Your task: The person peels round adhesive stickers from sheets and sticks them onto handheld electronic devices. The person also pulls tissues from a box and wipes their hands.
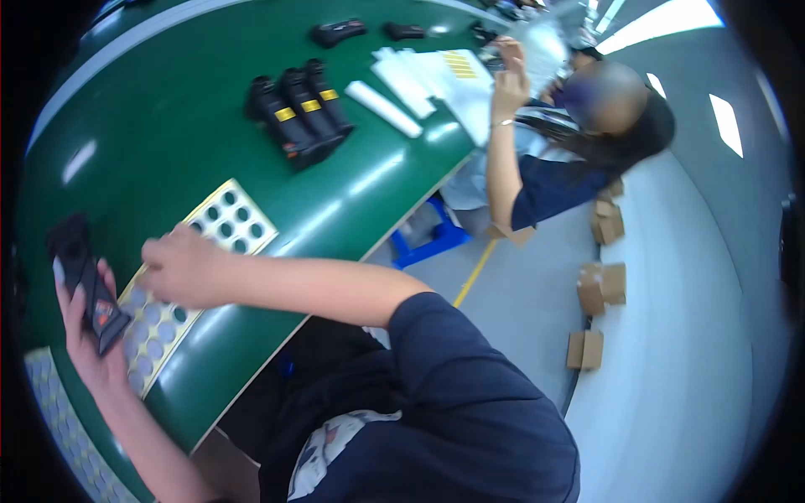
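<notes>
My left hand (90, 344) is wrapped round a black handheld device (90, 281), whose near end carries a small orange-red label. The device is tilted above the left side of the green table. Over a sheet of round stickers (267, 230), my right hand (191, 267) has its fingers curled and pressed together. Whatever is between those fingertips is hidden. Dark round spots fill the sheet's far part, and pale grey discs cover its near part. The right hand hides the middle of the sheet.
Three black devices with yellow labels (300, 116) lie side by side on the green table (184, 126). Beyond them are a white strip (383, 109) and more black devices (339, 33). Another sticker sheet (71, 427) lies lower left. A co-worker (553, 184) sits at the right edge.
</notes>
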### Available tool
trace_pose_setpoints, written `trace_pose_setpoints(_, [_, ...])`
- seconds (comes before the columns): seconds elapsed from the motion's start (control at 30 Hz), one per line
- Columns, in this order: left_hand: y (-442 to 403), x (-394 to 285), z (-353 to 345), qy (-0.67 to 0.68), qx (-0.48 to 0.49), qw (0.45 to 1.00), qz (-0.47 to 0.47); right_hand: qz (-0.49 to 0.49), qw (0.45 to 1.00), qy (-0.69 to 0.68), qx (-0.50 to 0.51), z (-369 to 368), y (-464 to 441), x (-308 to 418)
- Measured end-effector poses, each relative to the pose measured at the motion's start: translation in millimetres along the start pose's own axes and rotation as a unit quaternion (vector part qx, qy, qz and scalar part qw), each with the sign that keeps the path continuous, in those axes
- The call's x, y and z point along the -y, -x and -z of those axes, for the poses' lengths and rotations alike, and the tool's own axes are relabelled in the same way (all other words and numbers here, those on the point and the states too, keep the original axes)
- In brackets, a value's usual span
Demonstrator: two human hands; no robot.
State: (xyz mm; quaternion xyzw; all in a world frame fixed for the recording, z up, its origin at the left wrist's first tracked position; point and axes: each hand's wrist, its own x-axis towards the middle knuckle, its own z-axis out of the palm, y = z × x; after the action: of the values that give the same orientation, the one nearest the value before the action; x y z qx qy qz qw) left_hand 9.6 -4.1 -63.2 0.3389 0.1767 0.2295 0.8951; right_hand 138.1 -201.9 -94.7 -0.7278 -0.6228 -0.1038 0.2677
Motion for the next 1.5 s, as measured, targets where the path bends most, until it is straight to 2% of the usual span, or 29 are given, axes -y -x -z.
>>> trace_pose_setpoints(0.03, [2, -6, 28, 0.056, 0.029, 0.997, 0.049, 0.009, 0.999, 0.0, -0.031, -22, 0, 13])
trace_pose_setpoints(0.1, [-2, 0, 14, 0.097, 0.026, 0.989, 0.109, 0.0, 0.999, -0.012, -0.04, -13, 8, 1])
trace_pose_setpoints(0.23, [1, 2, -10, 0.013, 0.02, 0.998, 0.052, -0.011, 0.992, -0.09, -0.084, 3, 6, -6])
trace_pose_setpoints(0.3, [-6, 1, -10, -0.003, 0.121, 0.991, 0.055, 0.016, 0.977, -0.167, -0.133, 9, -2, -14])
trace_pose_setpoints(0.33, [-15, 20, -20, 0.019, 0.087, 0.991, 0.101, -0.036, 0.951, -0.253, -0.177, 21, 8, -26])
trace_pose_setpoints(0.37, [3, 26, -69, 0.014, 0.005, 0.994, 0.108, -0.206, 0.898, -0.35, -0.168, 24, 20, -27])
trace_pose_setpoints(0.4, [12, 32, -68, 0.028, -0.002, 0.994, 0.105, -0.226, 0.821, -0.474, -0.224, 34, 14, -16])
trace_pose_setpoints(0.43, [15, 23, -40, 0.046, 0.061, 0.991, 0.114, -0.263, 0.836, -0.431, -0.214, 54, -1, 8])
trace_pose_setpoints(0.47, [21, 18, -42, 0.056, 0.112, 0.986, 0.107, -0.229, 0.807, -0.486, -0.246, 40, -15, 17])
trace_pose_setpoints(0.5, [24, 15, -43, 0.067, 0.164, 0.979, 0.1, -0.218, 0.719, -0.597, -0.281, 66, -16, 29])
trace_pose_setpoints(0.53, [28, 10, -44, 0.062, 0.184, 0.978, 0.081, -0.227, 0.662, -0.656, -0.283, 69, -25, 47])
trace_pose_setpoints(0.6, [27, 10, -34, 0.053, 0.18, 0.98, 0.071, -0.263, 0.603, -0.727, -0.197, 80, -41, 63])
trace_pose_setpoints(0.63, [29, 11, -30, 0.039, 0.184, 0.98, 0.073, -0.257, 0.598, -0.734, -0.193, 79, -45, 64])
trace_pose_setpoints(0.7, [31, 8, -40, 0.027, 0.182, 0.98, 0.075, -0.33, 0.587, -0.728, -0.128, 77, -55, 63])
trace_pose_setpoints(0.8, [28, 6, -34, -0.051, 0.185, 0.979, 0.066, -0.347, 0.594, -0.718, -0.104, 74, -64, 59])
trace_pose_setpoints(0.87, [37, -11, -14, -0.081, 0.078, 0.985, 0.131, -0.349, 0.638, -0.67, -0.149, 57, -73, 66])
trace_pose_setpoints(0.93, [50, -19, 25, -0.092, -0.006, 0.99, 0.102, -0.285, 0.728, -0.558, -0.278, 26, -79, 85])
trace_pose_setpoints(0.97, [58, -19, -5, -0.093, 0.0, 0.99, 0.108, -0.348, 0.643, -0.649, -0.208, 65, -70, 98])
trace_pose_setpoints(1.0, [53, -15, -2, -0.091, 0.025, 0.989, 0.11, -0.258, 0.762, -0.491, -0.335, 19, -69, 94])
trace_pose_setpoints(1.07, [36, 9, 9, -0.074, 0.122, 0.983, 0.116, -0.307, 0.697, -0.623, -0.174, 64, -47, 76])
trace_pose_setpoints(1.13, [22, 17, -11, -0.114, 0.194, 0.968, 0.113, -0.282, 0.73, -0.577, -0.232, 47, -25, 50])
trace_pose_setpoints(1.2, [-35, 13, -47, -0.126, 0.048, 0.985, 0.108, -0.288, 0.803, -0.461, -0.245, 25, -4, 35])
trace_pose_setpoints(1.23, [-78, -2, -43, -0.095, 0.084, 0.977, 0.169, -0.25, 0.829, -0.439, -0.239, 37, 14, 37])
trace_pose_setpoints(1.27, [-114, -27, -38, -0.106, 0.195, 0.949, 0.223, -0.226, 0.868, -0.405, -0.177, 51, 31, 34])
trace_pose_setpoints(1.33, [-170, -21, -38, -0.062, -0.006, 0.977, 0.204, -0.216, 0.935, -0.221, -0.176, 74, 63, 33])
trace_pose_setpoints(1.37, [-188, -8, -30, -0.105, 0.0, 0.981, 0.165, -0.229, 0.953, -0.115, -0.162, 86, 84, 33])
trace_pose_setpoints(1.4, [-174, -1, -34, -0.207, -0.022, 0.975, 0.08, -0.225, 0.955, -0.046, -0.187, 83, 99, 36])
trace_pose_setpoints(1.43, [-140, -13, -56, -0.298, -0.03, 0.954, 0.005, -0.261, 0.951, -0.057, -0.157, 89, 116, 21])
trace_pose_setpoints(1.5, [-98, -18, -102, -0.376, -0.062, 0.924, 0.041, -0.344, 0.884, -0.175, -0.265, 93, 132, 30])
